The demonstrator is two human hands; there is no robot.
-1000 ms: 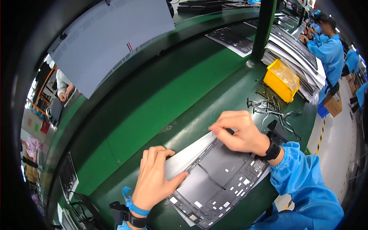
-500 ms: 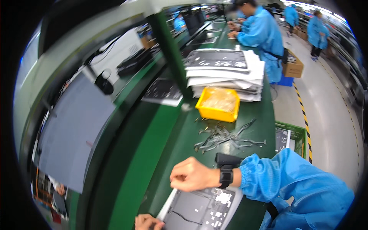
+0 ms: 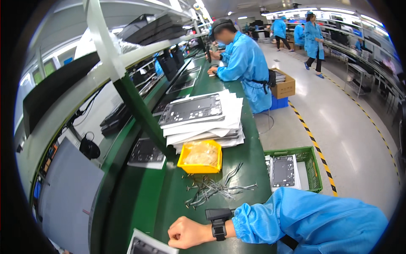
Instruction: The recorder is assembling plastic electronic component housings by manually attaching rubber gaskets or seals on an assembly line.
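Observation:
My right hand (image 3: 186, 233) is at the bottom centre, its fingers curled into a fist, with a black device strapped at the wrist. Whatever it may hold is hidden inside the fingers. Against its left side lies the corner of a white sheet (image 3: 165, 249), on which rests a dark flat panel (image 3: 144, 249), mostly cut off by the lower edge. My left hand is out of the picture. Beyond my right hand lies a loose tangle of grey flat cables (image 3: 211, 192) on the green bench (image 3: 249, 169).
A yellow bin (image 3: 198, 168) of clear wrapping stands before a stack of white sheets (image 3: 203, 133) topped by a dark panel. A green post (image 3: 139, 114) rises beside them. On the right, a green crate (image 3: 315, 171) holds panels. A person in blue (image 3: 249, 63) works farther along.
The view has tilted up and shifted, so bench things sit lower and farther left. My left hand and most of the panel have left the picture. My right fist remains closed.

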